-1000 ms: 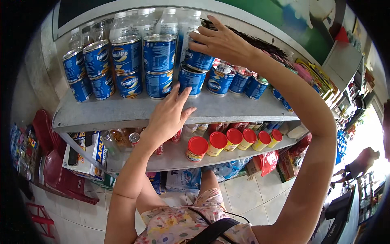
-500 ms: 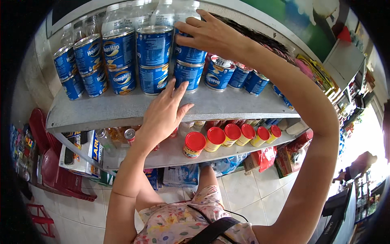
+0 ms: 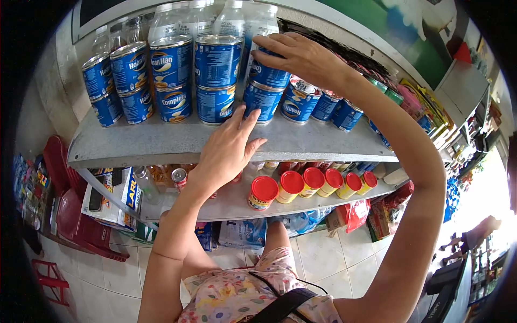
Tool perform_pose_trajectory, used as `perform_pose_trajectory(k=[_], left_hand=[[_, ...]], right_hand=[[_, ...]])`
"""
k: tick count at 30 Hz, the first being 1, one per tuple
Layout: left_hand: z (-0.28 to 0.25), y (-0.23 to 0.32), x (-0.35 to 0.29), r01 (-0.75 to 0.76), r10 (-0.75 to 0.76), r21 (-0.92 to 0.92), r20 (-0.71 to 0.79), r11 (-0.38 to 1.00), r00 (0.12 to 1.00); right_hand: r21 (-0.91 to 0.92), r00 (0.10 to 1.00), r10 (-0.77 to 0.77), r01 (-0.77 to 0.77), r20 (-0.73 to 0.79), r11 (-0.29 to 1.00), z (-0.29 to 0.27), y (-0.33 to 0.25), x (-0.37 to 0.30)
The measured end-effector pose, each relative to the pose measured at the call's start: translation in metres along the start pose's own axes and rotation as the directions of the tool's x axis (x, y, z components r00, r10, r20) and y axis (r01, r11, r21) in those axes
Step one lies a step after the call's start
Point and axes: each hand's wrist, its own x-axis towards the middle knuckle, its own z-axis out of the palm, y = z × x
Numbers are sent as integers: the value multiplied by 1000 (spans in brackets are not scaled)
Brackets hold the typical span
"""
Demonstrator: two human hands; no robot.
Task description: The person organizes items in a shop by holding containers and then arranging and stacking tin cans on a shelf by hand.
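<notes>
Blue milk cans stand in a row along the grey upper shelf (image 3: pixel 177 142), mostly stacked in twos. My right hand (image 3: pixel 301 56) reaches in from the right and curls over an upper blue can (image 3: pixel 269 77), covering its top. Beneath it is a lower blue can (image 3: pixel 263 101) of the same stack. In front of that stack is my left hand (image 3: pixel 229 142), its fingers spread and nothing held. Its fingertips are at the lower cans; whether they touch is hard to tell. The neighbouring stack has an upper can (image 3: pixel 218 62) showing its back label.
Clear bottles with white caps (image 3: pixel 231 19) stand behind the cans. Shorter blue cans (image 3: pixel 299 99) continue to the right. Red-lidded yellow tubs (image 3: pixel 291 185) line the shelf below. A dark red plastic chair (image 3: pixel 81 215) stands at the left, on pale floor tiles.
The view has shifted slightly, so the shelf sits a bit further right. My right hand's fingers have closed in more over the upper can; my left hand keeps its place by the stack.
</notes>
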Motion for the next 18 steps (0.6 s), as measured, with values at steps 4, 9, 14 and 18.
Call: perform_pose_trajectory(k=[4, 9, 14, 18], left_hand=[[-3, 3, 1, 38, -37, -11, 31, 999, 999], [-2, 3, 2, 80, -78, -26, 58, 996, 995], [-5, 4, 2, 52, -52, -5, 42, 999, 998], [1, 1, 0, 7, -7, 8, 18, 1000, 1000]], right_hand=[[47, 1000, 26, -25, -17, 999, 2, -5, 4], [-54, 998, 70, -70, 7, 996, 5, -19, 3], [-241, 970, 221, -239, -101, 941, 4, -10, -7], [231, 773, 634, -617, 2, 752, -12, -16, -31]])
